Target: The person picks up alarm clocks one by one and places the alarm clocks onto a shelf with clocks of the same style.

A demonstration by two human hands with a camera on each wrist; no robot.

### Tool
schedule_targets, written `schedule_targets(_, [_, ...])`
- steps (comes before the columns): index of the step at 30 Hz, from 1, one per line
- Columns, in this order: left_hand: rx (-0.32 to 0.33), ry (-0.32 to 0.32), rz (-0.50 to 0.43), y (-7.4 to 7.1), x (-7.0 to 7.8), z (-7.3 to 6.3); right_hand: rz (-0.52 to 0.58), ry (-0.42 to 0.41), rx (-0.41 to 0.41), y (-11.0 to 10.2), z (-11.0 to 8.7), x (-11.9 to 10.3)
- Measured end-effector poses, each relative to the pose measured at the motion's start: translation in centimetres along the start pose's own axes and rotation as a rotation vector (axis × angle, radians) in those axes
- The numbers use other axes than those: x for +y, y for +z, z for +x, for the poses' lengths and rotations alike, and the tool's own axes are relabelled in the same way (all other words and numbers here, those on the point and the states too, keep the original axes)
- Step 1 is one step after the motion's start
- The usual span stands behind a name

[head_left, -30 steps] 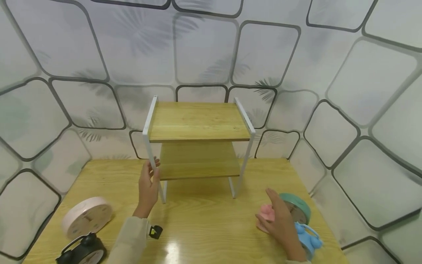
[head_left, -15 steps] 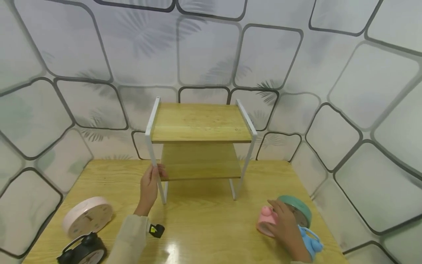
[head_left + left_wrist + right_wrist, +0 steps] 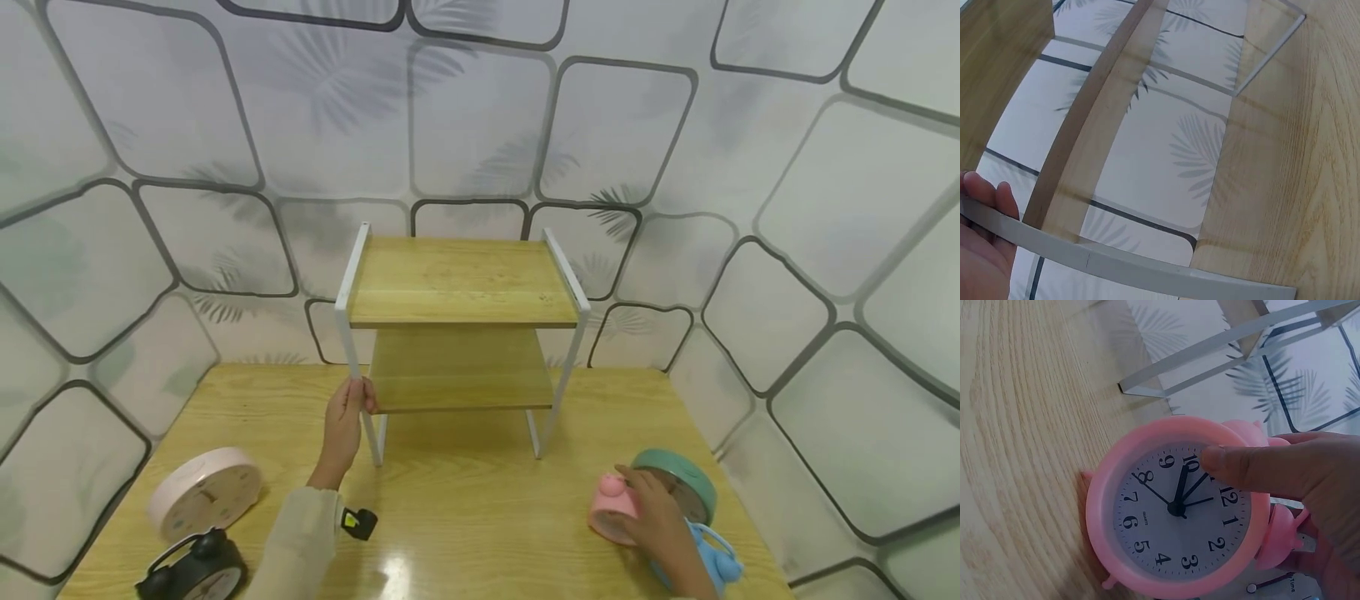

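A two-tier wooden shelf [image 3: 465,283] with white metal side frames stands on the table. My left hand [image 3: 342,433] grips its front left leg [image 3: 372,442] just at the lower board's height; in the left wrist view, the fingers [image 3: 982,187] curl over the white bar. At the right, my right hand [image 3: 663,521] holds a pink twin-bell alarm clock [image 3: 1179,506]. The thumb lies over the dial near the 10, and the other fingers go behind the clock, partly hidden. In the right wrist view the clock's feet are close to the wood.
Behind the right hand stand a green round clock [image 3: 686,479] and a blue alarm clock [image 3: 716,558], partly covered by the arm. A pale pink round clock [image 3: 206,496] and a black alarm clock [image 3: 195,571] stand at left. Patterned walls [image 3: 480,125] enclose the table [image 3: 465,525].
My right hand has come down from beside the pink alarm clock and taken hold of it. The left hand's fingers, looser before, have wrapped round the shelf leg. The head view has shifted slightly.
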State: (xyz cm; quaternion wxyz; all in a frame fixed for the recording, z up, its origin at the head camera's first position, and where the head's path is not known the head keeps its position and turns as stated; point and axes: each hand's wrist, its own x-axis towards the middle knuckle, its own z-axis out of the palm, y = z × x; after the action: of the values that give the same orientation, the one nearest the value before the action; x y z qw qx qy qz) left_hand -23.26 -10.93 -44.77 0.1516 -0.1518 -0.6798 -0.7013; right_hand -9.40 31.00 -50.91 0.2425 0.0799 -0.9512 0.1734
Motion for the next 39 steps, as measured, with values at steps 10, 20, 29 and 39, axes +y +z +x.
schedule_targets(10, [-0.016,0.053,0.011,-0.1,-1.3,0.3,-0.011,-0.007,-0.037,0.4,0.5,0.4])
schedule_targets(20, [-0.013,0.042,0.001,0.6,1.4,-0.1,0.051,-0.079,-0.005,1.2,1.4,-0.6])
schedule_targets(29, [-0.022,0.046,-0.010,0.5,1.2,-0.1,0.037,0.019,-0.017,1.7,1.4,-0.5])
schedule_targets(39, [-0.019,0.072,-0.024,0.2,-0.1,0.1,0.103,0.000,0.002,2.0,1.1,-0.3])
